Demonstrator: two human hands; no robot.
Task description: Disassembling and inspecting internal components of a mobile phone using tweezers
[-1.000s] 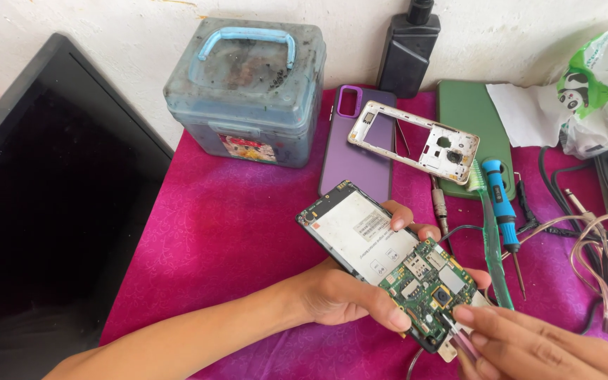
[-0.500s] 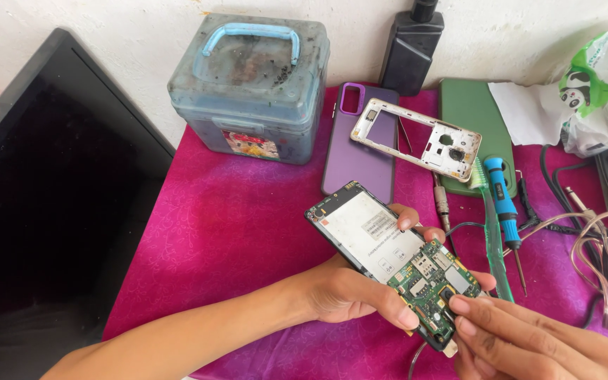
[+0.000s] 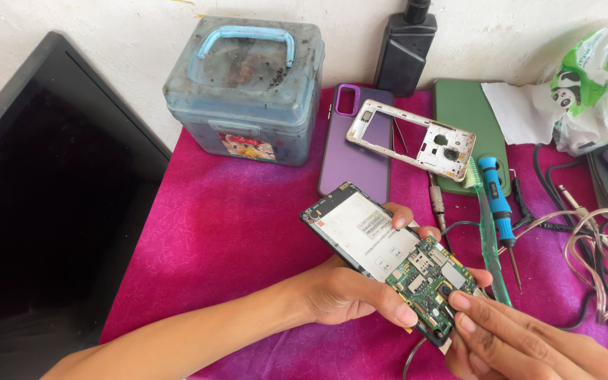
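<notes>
since a second ago the opened phone [image 3: 388, 264] has tilted slightly in the left hand [image 3: 350, 295], which clamps it above the pink cloth's [image 3: 233, 225] near edge. right hand [image 3: 522, 341] fingertips [image 3: 459, 301] pinch together at the green circuit board [image 3: 431, 278]; freeing it likely comes next, needing gentle prying.

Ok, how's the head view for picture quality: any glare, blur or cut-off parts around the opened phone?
Head view: bright, even daylight, soft shadows. The opened phone and its green circuit board are sharp, without glare. The right hand is cut off by the bottom edge; the left hand is fully visible. The dark screen at left shows no detail.
</notes>
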